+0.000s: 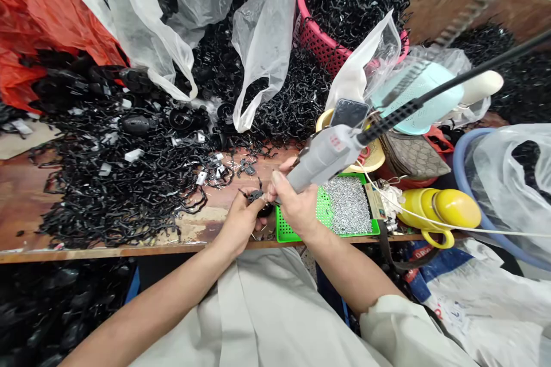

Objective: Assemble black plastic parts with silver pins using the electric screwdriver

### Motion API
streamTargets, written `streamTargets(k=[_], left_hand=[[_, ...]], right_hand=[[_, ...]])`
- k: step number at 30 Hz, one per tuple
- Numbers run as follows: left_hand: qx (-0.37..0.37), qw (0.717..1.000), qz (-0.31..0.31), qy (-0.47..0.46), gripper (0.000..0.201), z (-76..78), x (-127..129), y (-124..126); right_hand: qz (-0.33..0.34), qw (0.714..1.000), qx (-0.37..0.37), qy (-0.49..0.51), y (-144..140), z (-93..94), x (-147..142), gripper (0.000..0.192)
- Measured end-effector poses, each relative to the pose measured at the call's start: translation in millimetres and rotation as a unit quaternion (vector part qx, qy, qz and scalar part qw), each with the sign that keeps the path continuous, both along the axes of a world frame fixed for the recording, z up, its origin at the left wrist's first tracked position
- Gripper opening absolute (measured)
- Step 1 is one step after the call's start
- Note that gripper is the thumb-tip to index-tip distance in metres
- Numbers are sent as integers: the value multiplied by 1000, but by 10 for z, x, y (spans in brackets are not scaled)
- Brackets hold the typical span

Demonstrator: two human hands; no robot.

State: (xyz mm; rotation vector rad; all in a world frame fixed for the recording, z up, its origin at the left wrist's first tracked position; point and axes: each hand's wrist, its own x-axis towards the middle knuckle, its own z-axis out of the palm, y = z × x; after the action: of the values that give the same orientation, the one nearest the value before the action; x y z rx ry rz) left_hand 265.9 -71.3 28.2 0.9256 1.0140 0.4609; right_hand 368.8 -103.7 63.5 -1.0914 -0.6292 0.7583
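My right hand (297, 203) is wrapped round a grey electric screwdriver (322, 155), whose black cable runs off to the upper right. The tool tilts down to the left, its tip end close to my left hand (243, 218). Between the fingers of that left hand is a small black plastic part (257, 196) with thin arms; its lower portion is covered by my fingers. Beside and partly under my right hand lies a green perforated tray (289, 234) holding a pile of small silvery screws (349, 203).
Black plastic pieces (129, 183) heap across the bench's left. Plastic bags (163, 23) and a pink basket (318, 46) full of black parts stand behind. A yellow cup (439, 209), a phone (349, 112) and a blue tub (462, 155) are on the right. The bench edge (129, 253) runs in front.
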Motion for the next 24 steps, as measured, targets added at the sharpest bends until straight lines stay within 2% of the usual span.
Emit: streamTargets(k=[7, 10, 15, 24], left_hand=[[-5, 1000, 2, -31, 40, 7, -19, 9], [-14, 1000, -4, -26, 38, 10, -29, 12], [-27, 1000, -3, -15, 40, 5, -26, 17], [-52, 998, -15, -31, 33, 36, -44, 54]], right_hand=[[-28, 999, -17, -35, -43, -1, -1, 38], [-41, 999, 17, -19, -76, 92, 43, 33], [-24, 998, 56, 19, -101, 204, 70, 22], [-39, 996, 76, 32, -33, 123, -65, 37]])
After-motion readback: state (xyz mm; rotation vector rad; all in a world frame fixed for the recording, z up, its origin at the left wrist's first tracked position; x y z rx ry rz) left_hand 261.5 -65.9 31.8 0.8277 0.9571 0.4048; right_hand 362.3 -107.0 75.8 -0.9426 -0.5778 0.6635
